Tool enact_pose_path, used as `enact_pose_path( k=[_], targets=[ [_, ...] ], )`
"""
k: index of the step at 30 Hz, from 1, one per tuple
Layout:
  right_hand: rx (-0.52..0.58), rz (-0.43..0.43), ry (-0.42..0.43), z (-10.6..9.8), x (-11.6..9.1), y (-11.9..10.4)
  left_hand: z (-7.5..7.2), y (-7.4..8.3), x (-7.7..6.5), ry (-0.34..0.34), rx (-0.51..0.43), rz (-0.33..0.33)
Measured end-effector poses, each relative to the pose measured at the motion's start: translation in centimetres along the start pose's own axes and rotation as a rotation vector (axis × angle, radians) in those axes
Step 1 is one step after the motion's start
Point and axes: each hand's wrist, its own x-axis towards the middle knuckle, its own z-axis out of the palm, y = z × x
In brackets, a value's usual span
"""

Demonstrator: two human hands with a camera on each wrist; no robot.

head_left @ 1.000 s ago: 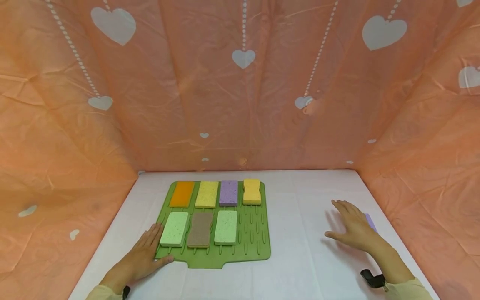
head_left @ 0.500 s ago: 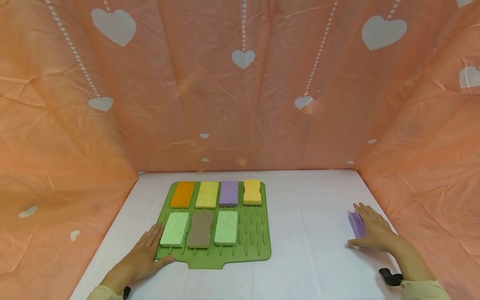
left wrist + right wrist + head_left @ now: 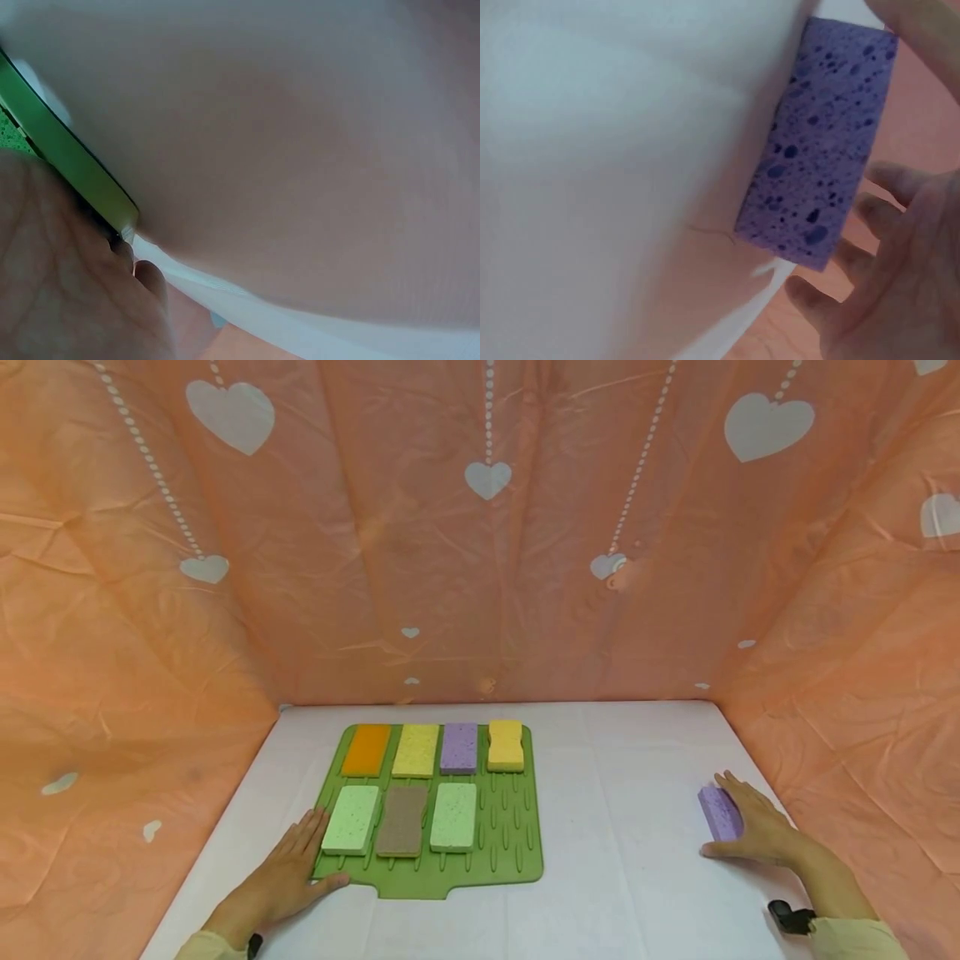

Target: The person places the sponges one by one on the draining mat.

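My left hand (image 3: 281, 878) rests with fingers straight along the left edge of a green ribbed mat (image 3: 506, 827), its thumb at the near left corner. In the left wrist view the palm lies beside the mat's green edge (image 3: 67, 146). Over on the right, a purple sponge (image 3: 720, 814) lies on the white table. My right hand (image 3: 761, 828) spreads around its right side, thumb by the near end and fingers by the far end. The right wrist view shows the pitted purple sponge (image 3: 817, 142) with the fingers (image 3: 877, 214) close to its long edge; contact is unclear.
On the mat's back row lie an orange sponge (image 3: 366, 750), a yellow one (image 3: 416, 750), a purple one (image 3: 459, 747) and a waisted yellow one (image 3: 506, 746). Two pale green sponges (image 3: 351, 820) flank a brown one (image 3: 402, 821) in front. Orange curtains (image 3: 487, 593) enclose the table.
My right hand has moved right and down around the purple sponge, which now shows between thumb and fingers. My left hand and the mat have stayed put.
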Motion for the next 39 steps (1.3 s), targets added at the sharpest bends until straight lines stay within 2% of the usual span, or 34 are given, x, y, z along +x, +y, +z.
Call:
enact_pose_path(
  k=[6,18,23,31,39],
  targets=[
    [0.036,-0.013,-0.009,0.1,-0.1,0.0,0.2,-0.2,0.1,0.005,-0.001,0.002],
    [0.107,0.079,-0.106,-0.4,-0.9,0.3,0.3,-0.4,0.1,0.014,0.001,0.011],
    [0.144,0.089,-0.113,-0.4,-1.1,0.2,0.5,-0.5,0.2,0.018,0.002,0.013],
    [0.013,0.074,-0.019,0.2,-0.8,0.0,0.5,-0.5,0.2,0.028,0.009,0.016],
    [-0.027,0.068,0.102,1.4,0.3,-0.8,0.3,-0.2,0.2,0.032,0.007,0.023]
  ],
)
